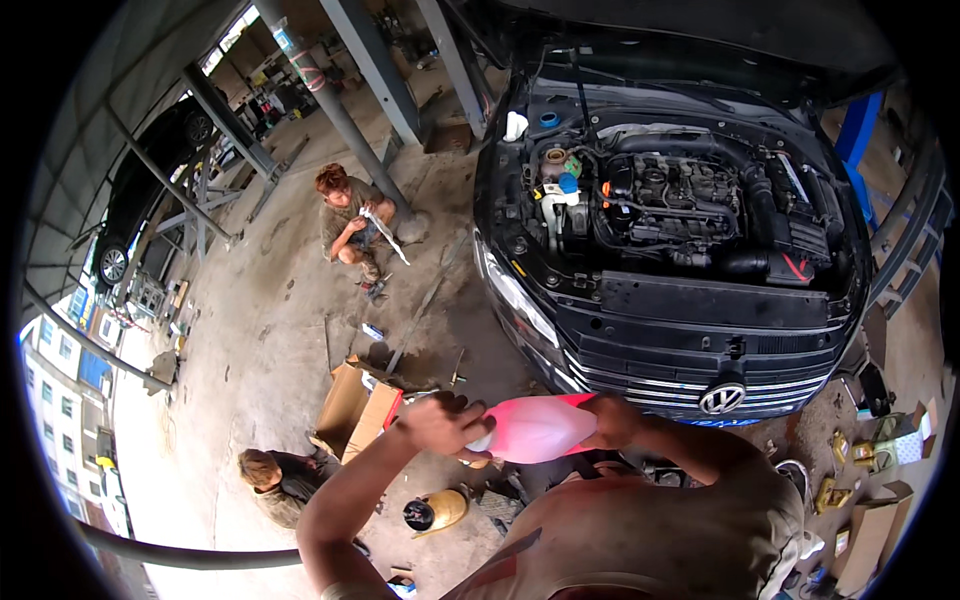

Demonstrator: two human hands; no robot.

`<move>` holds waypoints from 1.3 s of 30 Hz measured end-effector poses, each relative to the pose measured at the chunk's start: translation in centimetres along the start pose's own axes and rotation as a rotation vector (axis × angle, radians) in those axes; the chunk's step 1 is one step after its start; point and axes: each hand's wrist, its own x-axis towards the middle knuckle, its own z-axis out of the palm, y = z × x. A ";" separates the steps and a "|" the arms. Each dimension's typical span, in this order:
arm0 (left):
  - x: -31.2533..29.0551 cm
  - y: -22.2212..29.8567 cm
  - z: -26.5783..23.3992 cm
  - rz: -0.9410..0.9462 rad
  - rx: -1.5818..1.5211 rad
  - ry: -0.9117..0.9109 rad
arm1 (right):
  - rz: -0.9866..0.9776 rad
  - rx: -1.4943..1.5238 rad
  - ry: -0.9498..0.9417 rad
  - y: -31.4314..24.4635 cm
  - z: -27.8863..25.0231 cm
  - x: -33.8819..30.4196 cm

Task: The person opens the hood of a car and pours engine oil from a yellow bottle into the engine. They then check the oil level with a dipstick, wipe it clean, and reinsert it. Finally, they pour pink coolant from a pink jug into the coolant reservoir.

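A translucent pink plastic jug [540,430] lies tilted sideways in front of my chest, between both hands. My left hand [443,425] is closed around its narrow, whitish neck end; whether a cap sits there is hidden by the fingers. The other end is gripped by my right hand [612,420], whose fingers are partly out of sight behind the jug. Beyond the jug stands a dark car [700,350] with its hood raised and its engine [680,195] exposed. At the engine bay's left side are a round filler opening [555,157] and a blue cap [568,183].
An open cardboard box [352,410] and a yellow container [440,511] stand on the floor to my left. One person [355,225] squats near a post; another [280,485] is low at the left. Boxes [875,540] and yellow bottles [830,495] lie at right.
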 end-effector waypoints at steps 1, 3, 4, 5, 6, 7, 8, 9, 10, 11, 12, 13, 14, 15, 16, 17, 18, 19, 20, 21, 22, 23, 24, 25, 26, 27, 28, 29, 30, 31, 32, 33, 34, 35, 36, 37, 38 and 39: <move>-0.4 -2.3 0.6 0.134 -0.029 0.026 | 0.003 0.018 -0.018 0.5 0.1 2.3; -2.1 -4.6 0.9 0.055 -0.066 -0.004 | 0.034 0.056 -0.006 1.1 0.4 5.8; -3.2 -5.6 1.5 0.007 -0.080 -0.013 | 0.079 0.057 -0.033 2.3 0.9 7.4; -4.0 -6.6 1.9 -0.116 -0.051 -0.027 | 0.127 0.063 -0.047 3.3 1.4 9.0; -4.8 -7.2 2.5 -0.241 -0.021 -0.043 | 0.119 0.088 -0.001 4.7 2.2 10.6; -5.5 -7.7 3.1 -0.369 0.005 -0.060 | 0.104 0.076 0.028 6.3 3.0 12.4; -4.9 -7.3 4.0 -0.887 0.028 -0.181 | 0.110 0.064 0.060 7.4 3.9 13.5; -4.1 -8.4 4.7 -1.035 0.089 -0.197 | 0.119 0.051 0.091 8.2 4.7 14.4; -3.8 -9.7 4.9 -1.084 0.130 -0.164 | 0.033 -0.045 0.112 8.0 3.6 16.3; -3.7 -11.1 5.0 -1.131 0.170 -0.130 | 0.029 -0.008 0.154 8.6 4.0 17.7; -3.7 -12.9 4.4 -1.126 0.154 -0.117 | 0.028 0.027 0.199 9.4 4.6 19.1; -4.0 -14.4 3.9 -1.126 0.131 -0.103 | 0.032 0.059 0.236 9.9 4.9 20.0; -5.8 -16.0 4.0 -0.941 0.131 -0.037 | 0.034 0.062 0.169 9.9 4.1 21.3; -7.3 -17.6 3.3 -0.868 0.058 -0.120 | 0.026 0.028 0.148 9.9 3.6 22.4; -8.0 -19.6 1.8 -0.789 -0.013 -0.196 | 0.016 -0.012 0.131 10.0 3.0 23.6; -8.3 -21.9 0.7 -0.697 -0.087 -0.265 | 0.014 -0.057 0.119 10.0 2.4 24.7; -8.2 -24.7 0.4 -0.381 0.048 -0.048 | 0.054 0.008 0.118 10.0 2.1 25.9; -8.7 -27.8 1.4 -0.185 0.003 -0.034 | 0.118 -0.010 0.096 9.3 1.1 27.1; -9.4 -30.9 2.4 0.009 -0.030 -0.024 | 0.171 -0.024 0.075 8.1 0.0 28.5; -10.5 -34.7 2.4 0.227 -0.038 -0.016 | 0.217 -0.017 0.119 8.1 0.6 30.0; -10.1 -36.4 2.6 0.231 0.024 -0.075 | 0.301 -0.017 0.160 8.7 1.2 31.0; -10.0 -37.7 3.2 0.157 0.058 -0.072 | 0.382 -0.006 0.194 9.1 1.9 32.6; -9.8 -37.9 4.1 -0.130 0.035 -0.119 | 0.460 0.073 0.251 8.9 2.1 33.3; -9.4 -37.9 4.7 -0.410 0.013 -0.164 | 0.536 0.147 0.315 8.5 2.1 34.4; -7.8 -38.0 4.9 -0.593 -0.016 -0.237 | 0.551 0.161 0.442 8.9 3.1 34.7; -6.6 -38.8 4.9 -0.774 -0.038 -0.318 | 0.436 0.060 0.508 8.6 3.3 35.7; -6.4 -40.4 5.6 -0.769 -0.100 -0.281 | 0.517 0.110 0.557 8.1 3.5 36.7; -6.2 -41.9 5.5 -0.702 -0.116 -0.267 | 0.595 0.172 0.596 7.5 3.9 37.6; -5.8 -43.4 5.3 -0.635 -0.133 -0.252 | 0.698 0.155 0.614 6.9 3.9 38.5; -5.0 -44.8 5.4 -0.555 -0.158 -0.232 | 0.811 0.135 0.641 6.0 3.5 39.2; -4.6 -46.5 5.1 -0.414 -0.152 -0.336 | 0.774 0.127 0.779 4.5 3.5 40.0; -4.2 -48.0 5.0 -0.241 -0.146 -0.252 | 0.733 0.110 0.853 5.0 3.9 39.7; -3.8 -49.2 5.3 -0.051 -0.154 -0.172 | 0.721 0.073 0.878 4.2 3.7 40.0; -3.5 -50.4 5.3 0.128 -0.156 -0.098 | 0.696 0.046 0.899 3.5 3.4 40.3; -2.6 -51.6 6.2 0.301 -0.131 -0.035 | 0.675 -0.038 0.936 4.8 4.3 39.7; -1.6 -53.0 6.4 0.515 -0.135 0.026 | 0.758 -0.038 0.893 4.2 4.0 40.1; -0.2 -54.2 7.1 0.630 -0.151 0.031 | 0.799 -0.026 0.920 4.0 3.9 40.3; 1.4 -54.9 7.8 0.740 -0.170 0.046 | 0.841 -0.023 0.941 3.7 3.8 40.5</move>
